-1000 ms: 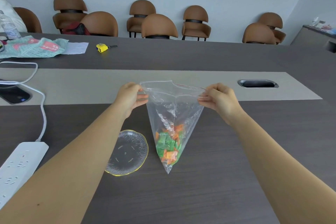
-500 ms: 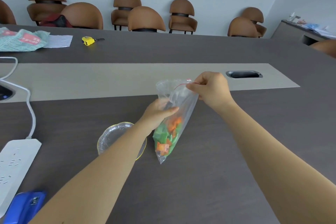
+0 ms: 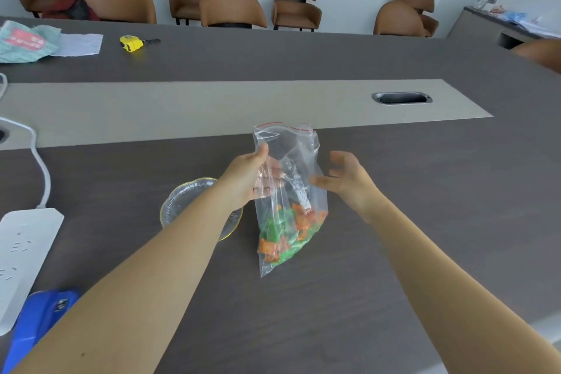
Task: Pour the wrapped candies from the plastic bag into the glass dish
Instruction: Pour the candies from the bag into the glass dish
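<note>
A clear plastic bag (image 3: 296,161) with a red zip strip hangs upright above the dark table, mouth at the top. Orange and green wrapped candies (image 3: 287,232) fill its lower part. My left hand (image 3: 247,179) grips the bag's left side at mid-height, fingers behind the film. My right hand (image 3: 346,181) is open just right of the bag, fingertips at its edge; I cannot tell if they touch. The glass dish (image 3: 185,200) with a yellow rim lies on the table left of the bag, partly hidden under my left forearm.
A white power strip (image 3: 21,252) with its cable and a blue object (image 3: 39,319) lie at the left near edge. A cable slot (image 3: 400,98) sits in the grey centre strip. A yellow tape measure (image 3: 131,43) and a teal package (image 3: 24,44) lie far left; brown chairs line the wall.
My right hand has let go of the bag's top and dropped beside it, fingers spread. My left hand moved from the top corner to the bag's side and holds it alone.
</note>
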